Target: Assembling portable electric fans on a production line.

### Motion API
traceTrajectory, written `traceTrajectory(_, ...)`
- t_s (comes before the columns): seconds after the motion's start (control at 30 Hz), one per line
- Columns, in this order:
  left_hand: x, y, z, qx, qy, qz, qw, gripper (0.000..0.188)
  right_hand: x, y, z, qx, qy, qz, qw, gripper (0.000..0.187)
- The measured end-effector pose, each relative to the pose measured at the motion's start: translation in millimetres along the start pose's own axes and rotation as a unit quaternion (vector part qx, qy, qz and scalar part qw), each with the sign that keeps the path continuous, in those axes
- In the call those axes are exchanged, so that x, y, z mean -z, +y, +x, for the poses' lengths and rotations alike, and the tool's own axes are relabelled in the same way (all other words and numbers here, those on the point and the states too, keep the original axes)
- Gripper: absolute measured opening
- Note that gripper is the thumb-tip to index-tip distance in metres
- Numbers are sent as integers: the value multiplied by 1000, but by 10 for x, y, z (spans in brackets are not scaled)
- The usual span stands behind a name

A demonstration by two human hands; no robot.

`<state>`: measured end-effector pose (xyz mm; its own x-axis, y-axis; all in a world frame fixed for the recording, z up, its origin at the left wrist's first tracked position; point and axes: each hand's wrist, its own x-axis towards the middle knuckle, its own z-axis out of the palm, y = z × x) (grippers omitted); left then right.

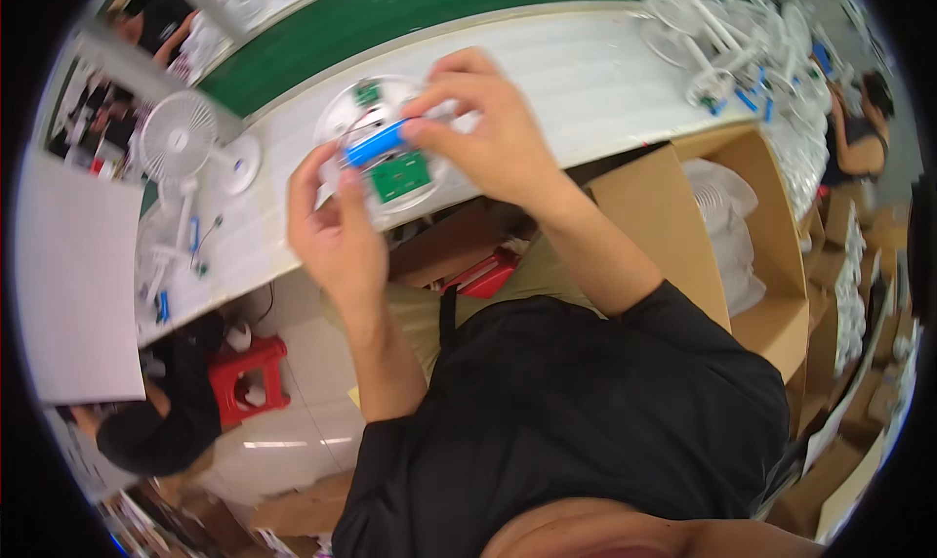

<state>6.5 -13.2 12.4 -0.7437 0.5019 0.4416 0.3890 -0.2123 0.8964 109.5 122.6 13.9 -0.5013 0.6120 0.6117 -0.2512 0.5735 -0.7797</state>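
A blue cylinder [375, 145] is held over a round white base [338, 111] on the tabletop [576, 80], its left end clamped in the grip of the left hand [337, 234] and its right end pinched by the right hand [496, 128]. Beside it, a green circuit board [400, 176] is seen; a white fan [178, 138] is placed farther left.

Blue cylinder [376, 145]: wrapped in smooth, faintly glossy plastic
Circuit board [400, 177]: flat, green-coated
Round base [393, 91]: smooth white plastic
Tabletop [576, 80]: smooth, white, softly shiny
Carton [652, 221]: matt brown cardboard
Shirt [576, 392]: matt black cloth
Stool [225, 374]: smooth red plastic
Floor [317, 377]: glossy pale tile
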Motion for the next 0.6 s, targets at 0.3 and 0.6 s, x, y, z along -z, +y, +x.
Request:
traceTrajectory(0.3,880,-171,464,-12,25,130,991,24,-1038,0,67,-25,-29,102,994,14)
traceTrajectory(0.6,1103,-219,797,-71,53,188,978,30,-1522,104,170,24,-10,100,995,24)
